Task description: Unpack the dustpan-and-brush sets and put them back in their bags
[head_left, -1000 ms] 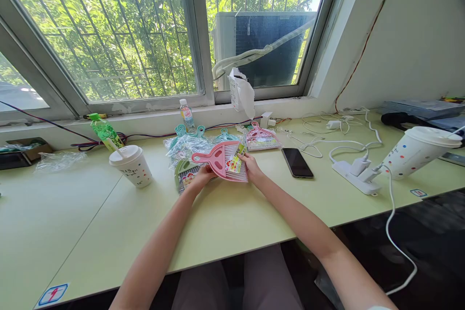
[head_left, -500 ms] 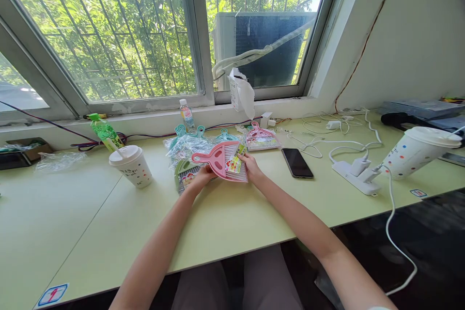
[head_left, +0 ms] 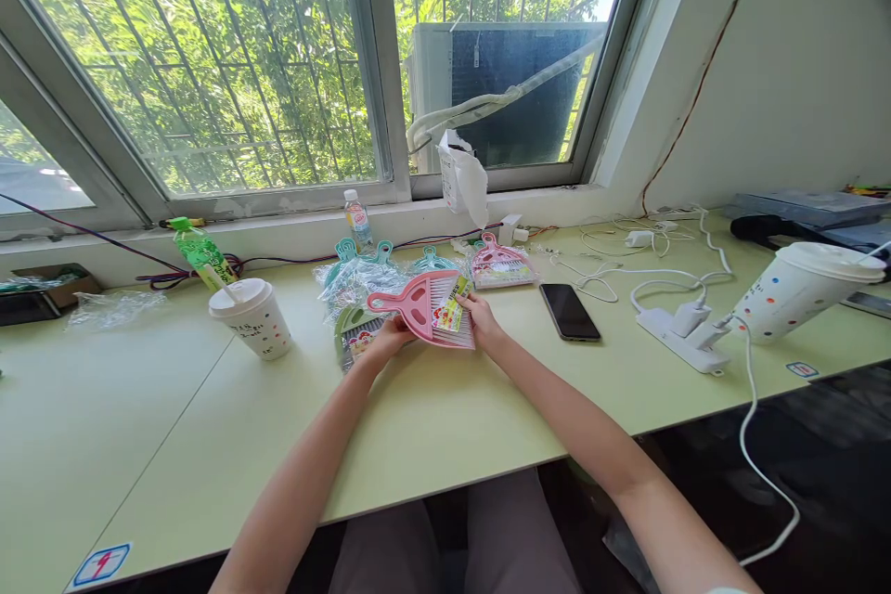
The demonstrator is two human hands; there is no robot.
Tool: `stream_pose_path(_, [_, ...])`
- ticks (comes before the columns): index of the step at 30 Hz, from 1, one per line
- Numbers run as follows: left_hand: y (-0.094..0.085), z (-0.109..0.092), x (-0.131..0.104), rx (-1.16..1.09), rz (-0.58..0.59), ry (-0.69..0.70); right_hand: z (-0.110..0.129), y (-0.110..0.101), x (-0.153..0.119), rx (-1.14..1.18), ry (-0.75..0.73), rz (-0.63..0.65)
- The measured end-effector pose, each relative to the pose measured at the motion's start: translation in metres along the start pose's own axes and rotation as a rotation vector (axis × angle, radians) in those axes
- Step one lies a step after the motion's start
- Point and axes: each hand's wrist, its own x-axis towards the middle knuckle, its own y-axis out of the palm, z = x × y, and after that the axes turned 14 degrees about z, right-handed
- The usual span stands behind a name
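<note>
A pink dustpan with a brush set in it [head_left: 418, 308] is held above the table between my two hands, its handle pointing left. My left hand [head_left: 391, 336] grips it from below, the fingers partly hidden under the pan. At the right edge, my right hand [head_left: 480, 320] is closed on the dustpan and a yellow-green label card [head_left: 452, 304] lying over the bristles. Behind my left hand lies a green dustpan set [head_left: 354, 330] in clear wrap. Teal dustpan sets [head_left: 362, 269] in plastic are heaped farther back. Another pink set [head_left: 499, 262] lies behind my right hand.
A white lidded cup [head_left: 251, 320] and a green bottle [head_left: 201, 251] stand left. To the right are a black phone [head_left: 569, 312], a white power strip [head_left: 682, 343] with cables, and a large tilted cup [head_left: 800, 292]. A small bottle [head_left: 358, 221] stands by the window sill.
</note>
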Motion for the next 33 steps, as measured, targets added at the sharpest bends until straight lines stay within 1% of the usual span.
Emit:
stream_pose_path(7, [-0.0002,0.0002,-0.0002,0.001,0.025,0.019,-0.0002,0.0003,-0.0004,0.007,0.001,-0.009])
stream_pose_path(12, [-0.0010,0.0014,-0.0003,0.021,0.026,-0.003,-0.0027,-0.0025,0.0019,0.003,0.008,0.000])
stream_pose_path(21, [-0.0021,0.0048,0.0004,0.059,0.031,0.007,-0.0037,-0.0038,0.0034,0.010,-0.001,0.000])
stream_pose_path(33, [0.0002,0.0024,0.0002,0.001,0.009,0.002,-0.0030,-0.0029,0.0024,0.003,0.003,-0.017])
